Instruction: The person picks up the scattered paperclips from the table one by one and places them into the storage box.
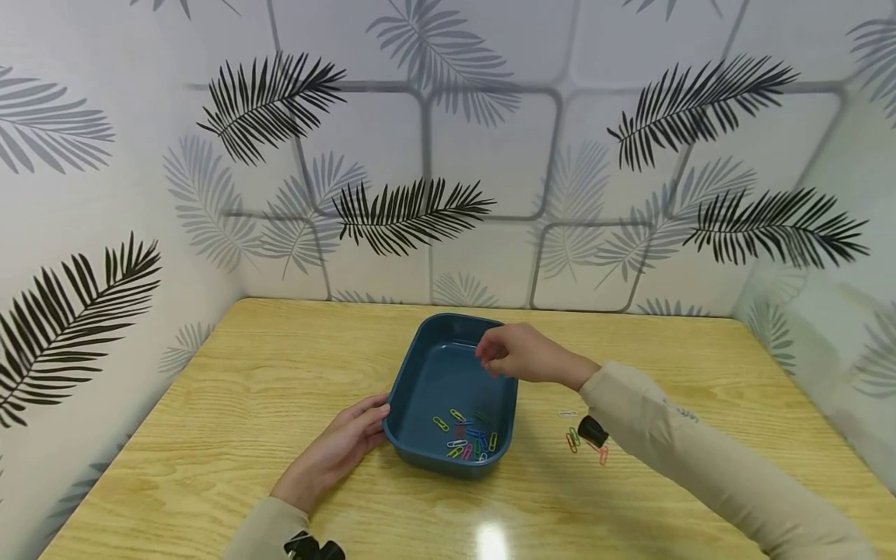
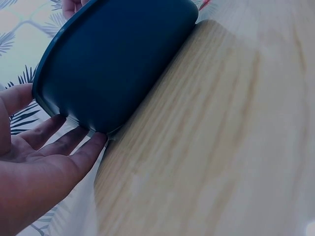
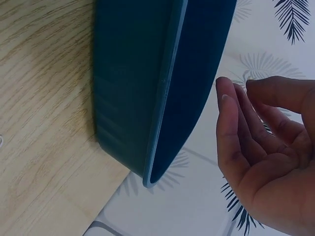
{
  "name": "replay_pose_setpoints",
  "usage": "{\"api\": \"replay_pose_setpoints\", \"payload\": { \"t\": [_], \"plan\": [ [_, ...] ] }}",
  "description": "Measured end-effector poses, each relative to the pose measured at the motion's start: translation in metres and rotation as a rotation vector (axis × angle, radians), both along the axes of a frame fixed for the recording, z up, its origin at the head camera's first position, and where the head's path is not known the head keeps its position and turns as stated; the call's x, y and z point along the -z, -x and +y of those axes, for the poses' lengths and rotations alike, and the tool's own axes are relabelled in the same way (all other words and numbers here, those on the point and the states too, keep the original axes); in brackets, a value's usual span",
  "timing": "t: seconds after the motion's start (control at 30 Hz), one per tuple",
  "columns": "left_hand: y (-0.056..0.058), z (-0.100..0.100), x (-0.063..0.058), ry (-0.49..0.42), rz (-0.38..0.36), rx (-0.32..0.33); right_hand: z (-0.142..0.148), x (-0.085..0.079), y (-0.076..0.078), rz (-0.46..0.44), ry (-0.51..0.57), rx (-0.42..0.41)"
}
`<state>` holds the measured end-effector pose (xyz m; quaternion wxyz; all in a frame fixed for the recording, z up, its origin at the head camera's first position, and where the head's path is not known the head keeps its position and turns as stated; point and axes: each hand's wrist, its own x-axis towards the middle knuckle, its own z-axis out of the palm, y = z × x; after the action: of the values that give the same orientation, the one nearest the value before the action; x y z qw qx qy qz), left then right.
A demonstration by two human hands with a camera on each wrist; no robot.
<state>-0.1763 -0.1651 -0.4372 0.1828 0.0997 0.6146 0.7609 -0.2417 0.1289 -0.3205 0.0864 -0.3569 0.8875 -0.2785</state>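
Note:
A dark blue rectangular tray (image 1: 455, 467) stands on the table with several coloured paper clips (image 1: 457, 443) scattered at its near end. My left hand (image 1: 346, 439) rests against the tray's left side. In the left wrist view, its fingertips (image 2: 98, 140) touch the outer wall, with the thumb at the rim. Above the right part of the tray hovers my right hand (image 1: 521, 352), its fingers loosely bent. Seen from the right wrist, thumb and forefinger stand slightly apart near the rim, and nothing shows between them.
To the right of the tray, several loose paper clips (image 1: 572, 442) lie on the wooden table (image 1: 301, 350), partly hidden by the black wrist camera (image 1: 593, 431). A white wall (image 1: 490, 155) with a leaf pattern closes off the back.

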Motion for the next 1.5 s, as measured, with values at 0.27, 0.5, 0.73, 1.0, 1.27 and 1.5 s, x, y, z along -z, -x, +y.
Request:
{"api": "replay_pose_setpoints", "payload": {
  "t": [0.27, 0.5, 0.73, 1.0, 1.27, 1.5],
  "plan": [
    [0.001, -0.001, 0.003, 0.011, 0.044, 0.022, 0.018, 0.003, -0.001, -0.036, 0.015, 0.054],
    [0.0, -0.001, 0.0, 0.017, 0.027, 0.017, 0.047, 0.01, -0.002, -0.052, 0.025, 0.126],
    [0.0, 0.002, -0.002, 0.021, 0.011, 0.005, 0.081, 0.023, -0.006, -0.127, 0.019, 0.186],
    [0.0, 0.002, -0.002, 0.037, 0.0, 0.006, 0.117, 0.045, -0.02, -0.207, -0.072, 0.152],
    [-0.001, 0.001, -0.001, 0.029, -0.006, 0.001, 0.132, 0.053, -0.032, -0.25, -0.172, 0.21],
    [0.0, 0.002, -0.001, 0.026, 0.006, 0.002, 0.13, 0.058, -0.036, -0.27, -0.214, 0.333]
  ]
}}
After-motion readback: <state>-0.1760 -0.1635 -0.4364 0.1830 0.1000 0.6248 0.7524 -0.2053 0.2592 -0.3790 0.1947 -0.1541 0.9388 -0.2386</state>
